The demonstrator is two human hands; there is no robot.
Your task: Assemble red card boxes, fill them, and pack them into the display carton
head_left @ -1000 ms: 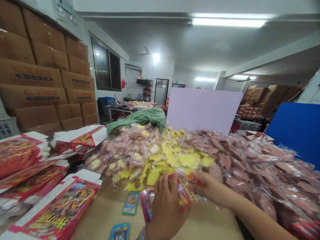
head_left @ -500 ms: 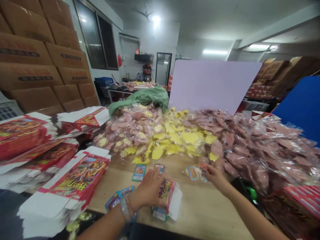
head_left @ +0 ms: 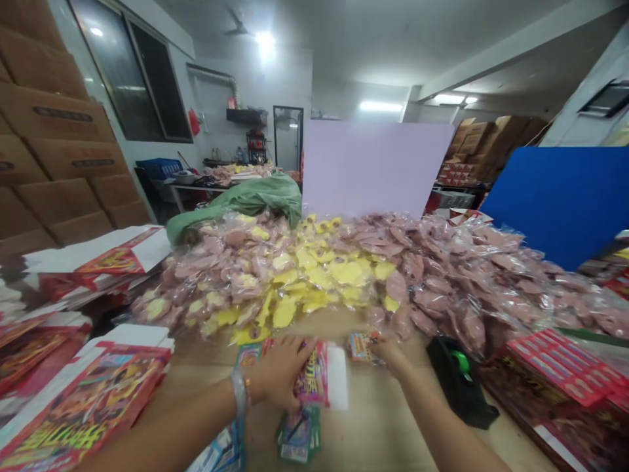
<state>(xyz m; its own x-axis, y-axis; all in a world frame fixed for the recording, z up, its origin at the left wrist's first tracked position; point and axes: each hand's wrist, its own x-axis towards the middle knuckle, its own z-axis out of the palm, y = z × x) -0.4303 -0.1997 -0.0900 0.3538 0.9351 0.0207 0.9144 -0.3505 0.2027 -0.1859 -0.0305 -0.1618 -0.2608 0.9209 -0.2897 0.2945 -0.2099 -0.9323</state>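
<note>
My left hand (head_left: 278, 370), with a bracelet at the wrist, grips a flat red printed box (head_left: 312, 377) whose white flap sticks out to the right. My right hand (head_left: 393, 357) pinches a small printed card pack (head_left: 363, 346) by the edge of the heap. Below my left hand, several blue and green printed cards (head_left: 297, 432) lie on the wooden table (head_left: 373, 426). A large heap of plastic-bagged pink and yellow pieces (head_left: 304, 278) fills the table just beyond my hands.
Stacks of flat red printed boxes (head_left: 88, 393) stand at the left, with more (head_left: 555, 373) at the right. A black tape dispenser (head_left: 459, 380) sits near my right hand. A green sack (head_left: 236, 210), lilac board (head_left: 373, 167) and blue board (head_left: 555, 196) rise behind the heap.
My head has turned right, shifting the scene left. My right hand has moved inward with the card pack, and my left hand has lifted the red box slightly.
</note>
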